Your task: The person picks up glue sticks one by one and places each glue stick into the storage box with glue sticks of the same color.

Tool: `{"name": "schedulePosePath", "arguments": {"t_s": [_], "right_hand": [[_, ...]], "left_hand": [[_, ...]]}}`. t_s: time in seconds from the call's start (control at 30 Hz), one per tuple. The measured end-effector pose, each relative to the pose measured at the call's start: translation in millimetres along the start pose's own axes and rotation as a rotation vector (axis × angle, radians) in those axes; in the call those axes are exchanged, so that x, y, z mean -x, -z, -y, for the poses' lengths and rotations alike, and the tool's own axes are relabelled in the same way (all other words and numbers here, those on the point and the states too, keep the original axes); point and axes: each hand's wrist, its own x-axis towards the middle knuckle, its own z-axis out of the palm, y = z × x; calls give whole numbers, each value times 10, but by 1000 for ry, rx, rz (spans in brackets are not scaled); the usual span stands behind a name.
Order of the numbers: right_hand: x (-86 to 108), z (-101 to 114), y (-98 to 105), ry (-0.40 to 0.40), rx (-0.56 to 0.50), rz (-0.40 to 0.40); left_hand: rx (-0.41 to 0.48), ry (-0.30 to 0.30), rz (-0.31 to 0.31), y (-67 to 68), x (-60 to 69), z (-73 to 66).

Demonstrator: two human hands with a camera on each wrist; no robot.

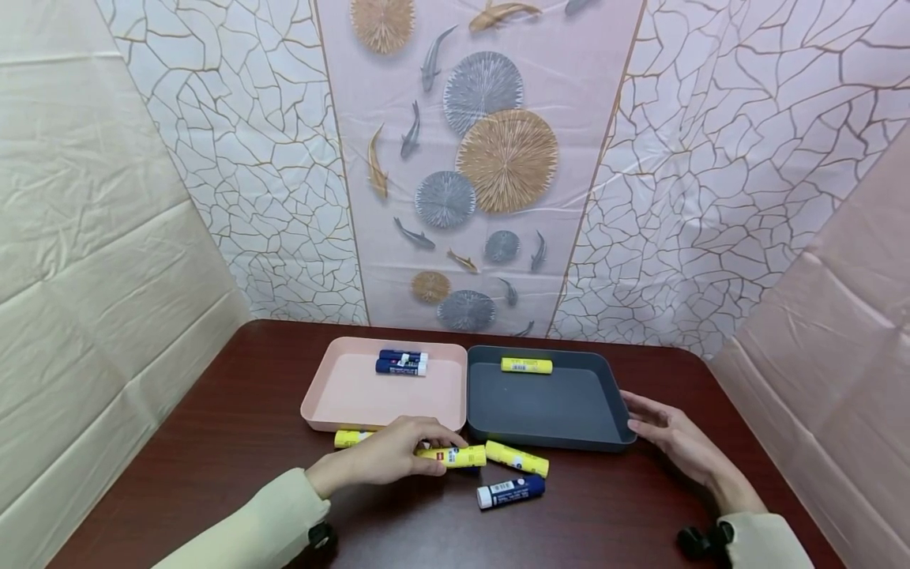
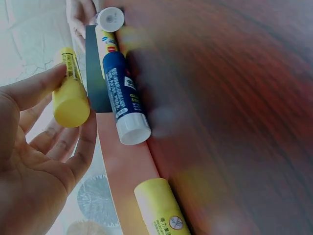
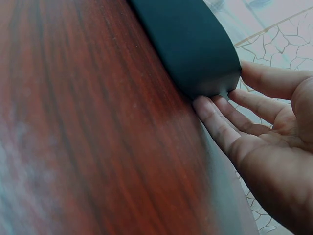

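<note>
Pinching a yellow glue stick (image 1: 465,456) at the frame's lower centre, my left hand (image 1: 389,454) should find it light, stiff and slightly slippery, I judge, best held mid-barrel; at right, my loosely extended right hand (image 1: 674,439) touches the edge of the grey tray (image 1: 543,407)

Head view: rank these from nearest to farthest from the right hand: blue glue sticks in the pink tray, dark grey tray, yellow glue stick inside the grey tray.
1. Dark grey tray: its right side touches the right hand.
2. Yellow glue stick: near that tray's back wall.
3. Blue glue sticks: farther left, in the pink tray.
</note>
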Motion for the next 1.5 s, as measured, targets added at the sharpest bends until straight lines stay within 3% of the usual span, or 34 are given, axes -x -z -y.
{"name": "schedulePosePath", "arguments": {"t_s": [0.27, 0.6, 1.07, 1.3, 1.5], "right_hand": [[-6, 10, -4, -3, -7, 4], [0, 23, -16, -20, -1, -3], [10, 14, -13, -16, -2, 1], [14, 30, -9, -38, -8, -2], [0, 4, 2, -24, 5, 8]], "left_hand": [[12, -28, -36, 17, -78, -38], [8, -61, -70, 32, -318, -92], [28, -50, -77, 134, -531, -195], [-22, -67, -86, 149, -645, -221], [17, -38, -72, 159, -748, -220]]}}
